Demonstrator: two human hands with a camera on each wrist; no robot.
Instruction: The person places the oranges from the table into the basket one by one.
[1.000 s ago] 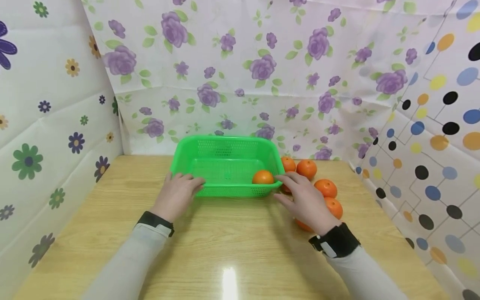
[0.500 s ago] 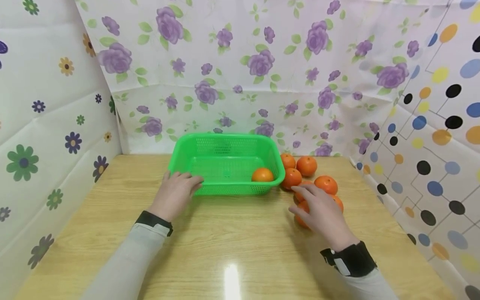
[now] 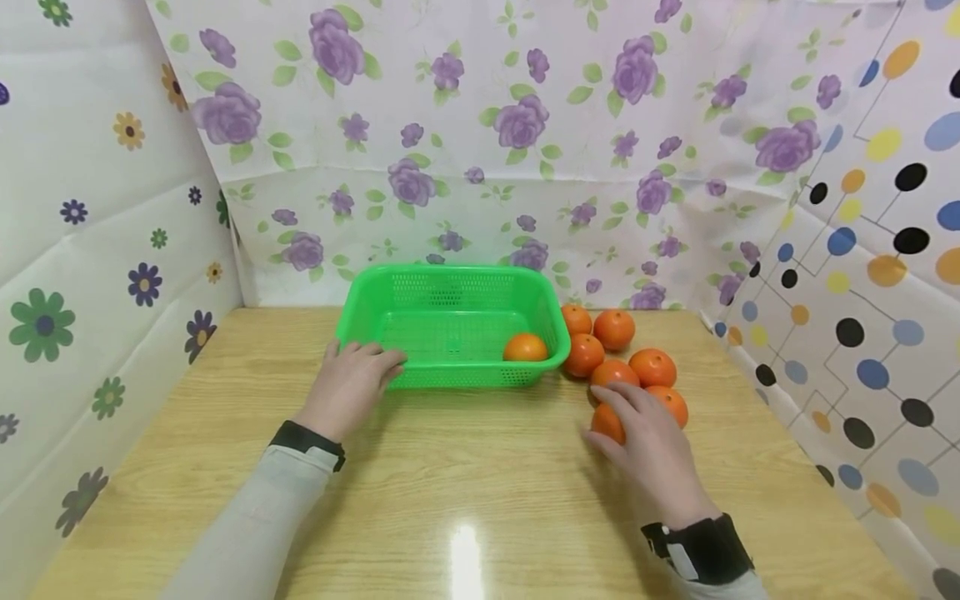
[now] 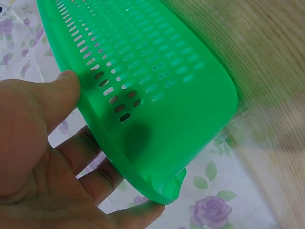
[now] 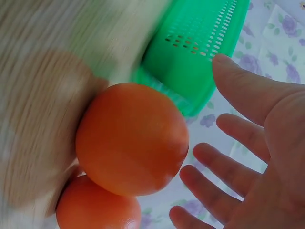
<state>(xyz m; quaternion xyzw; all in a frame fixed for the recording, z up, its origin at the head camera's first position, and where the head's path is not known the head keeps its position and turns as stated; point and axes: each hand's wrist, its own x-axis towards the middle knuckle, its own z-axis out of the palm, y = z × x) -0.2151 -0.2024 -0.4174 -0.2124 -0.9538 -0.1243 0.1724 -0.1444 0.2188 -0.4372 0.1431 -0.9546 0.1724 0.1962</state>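
Note:
A green plastic basket (image 3: 450, 377) with slotted walls stands on the table, a single mandarin orange (image 3: 525, 347) inside at its right end. My left hand (image 3: 351, 390) grips the front left of its rim; in the left wrist view the thumb (image 4: 66, 90) lies on the outer wall and the fingers reach round the rim. To the right, my right hand (image 3: 654, 454) reaches over a group of loose mandarin oranges with fingers spread. The closest mandarin orange (image 5: 133, 138) lies just before its fingertips, and the hand holds nothing.
Several more mandarin oranges, one at the back (image 3: 613, 330) and one on the right (image 3: 652, 367), lie beside the basket's right end. The wooden table (image 3: 420, 492) meets a floral cloth (image 3: 450, 167) behind and a dotted cloth (image 3: 862, 333) on the right.
My right hand has moved from the basket's front right corner rightward and toward me, over the loose mandarin oranges. The left hand keeps its place on the rim. The view has shifted slightly.

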